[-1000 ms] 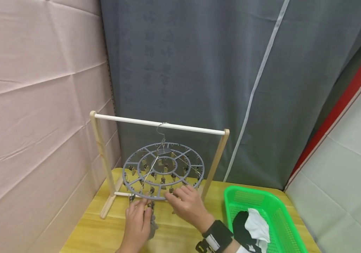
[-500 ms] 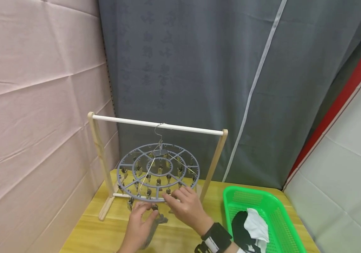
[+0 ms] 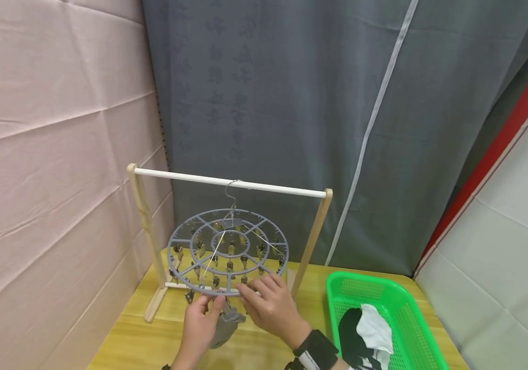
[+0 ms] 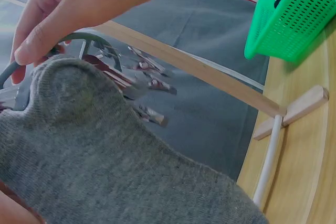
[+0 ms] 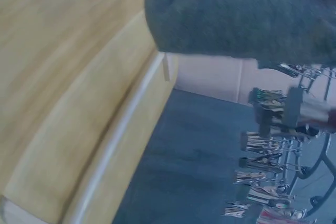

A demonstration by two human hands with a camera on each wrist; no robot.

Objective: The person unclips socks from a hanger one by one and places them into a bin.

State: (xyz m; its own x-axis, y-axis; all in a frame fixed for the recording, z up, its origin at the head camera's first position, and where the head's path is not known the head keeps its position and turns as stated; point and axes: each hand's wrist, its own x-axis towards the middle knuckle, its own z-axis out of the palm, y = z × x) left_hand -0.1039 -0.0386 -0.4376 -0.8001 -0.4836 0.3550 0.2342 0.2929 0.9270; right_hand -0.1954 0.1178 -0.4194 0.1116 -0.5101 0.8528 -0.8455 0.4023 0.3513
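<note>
A round grey clip hanger (image 3: 228, 252) hangs by its hook from the white bar of a wooden rack (image 3: 321, 231). Several metal clips dangle from its rings. At its front edge my right hand (image 3: 270, 306) grips the outer rim. My left hand (image 3: 201, 321) pinches the upper part of a grey sock (image 3: 227, 326) just under the rim, finger and thumb tips partly hidden. A clip (image 4: 20, 95) sits right at the sock's upper edge in the left wrist view. The sock hangs down between the hands, its rounded end showing in the right wrist view.
A green plastic basket (image 3: 331, 295) stands on the wooden table (image 3: 127, 344) to the right, with black and white cloth items (image 3: 372, 329) inside. A grey curtain (image 3: 268, 103) hangs behind the rack, and a pink cloth wall (image 3: 60, 180) lies on the left.
The hanger has shifted slightly left. My left hand's thumb and finger have come together at the rim, and the sock now shows on the right of that hand. The right hand stays at the rim.
</note>
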